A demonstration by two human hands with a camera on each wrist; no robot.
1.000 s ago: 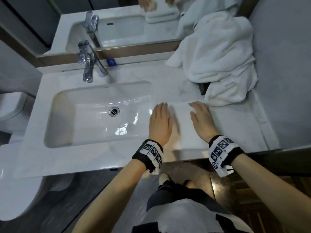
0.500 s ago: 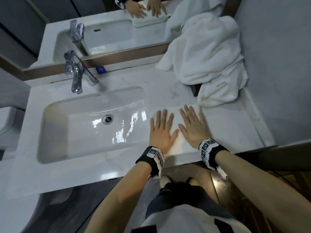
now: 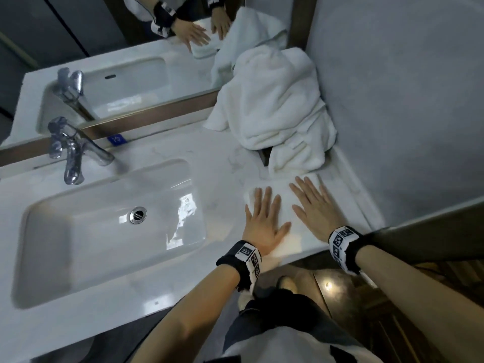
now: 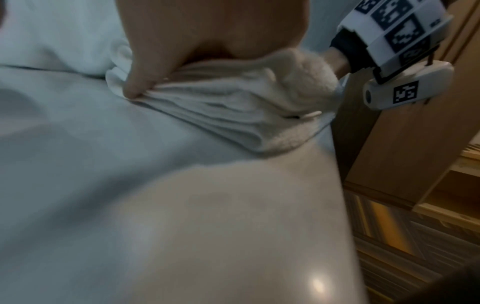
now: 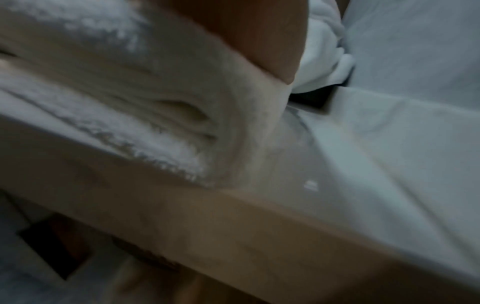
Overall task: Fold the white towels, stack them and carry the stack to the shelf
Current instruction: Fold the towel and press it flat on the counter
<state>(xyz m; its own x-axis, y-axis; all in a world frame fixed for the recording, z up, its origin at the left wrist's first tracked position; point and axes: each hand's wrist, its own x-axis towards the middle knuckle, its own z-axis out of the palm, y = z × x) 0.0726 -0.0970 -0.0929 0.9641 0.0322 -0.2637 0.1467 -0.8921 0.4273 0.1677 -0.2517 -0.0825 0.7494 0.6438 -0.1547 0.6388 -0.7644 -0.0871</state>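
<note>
A folded white towel [image 3: 286, 205] lies flat on the marble counter [image 3: 214, 163] right of the sink, near the front edge. My left hand [image 3: 263, 218] presses flat on its left half with fingers straight. On the right half my right hand [image 3: 311, 205] lies flat too, fingers spread. The left wrist view shows the towel's stacked layers [image 4: 233, 115] under my palm, and the right wrist view shows its fluffy folded edge [image 5: 145, 115]. A heap of unfolded white towels [image 3: 277, 106] is piled in the back right corner against the mirror and wall.
The white basin [image 3: 110, 224] takes up the counter's left part, with a chrome tap [image 3: 70, 150] behind it. A mirror [image 3: 125, 48] runs along the back. A grey wall [image 3: 406, 100] closes the right side. Wooden shelving [image 4: 428, 164] stands beyond the counter's end.
Both hands have slid to the right and a little forward over the folded towel, staying flat on it. The head view has shifted, so the sink sits further left.
</note>
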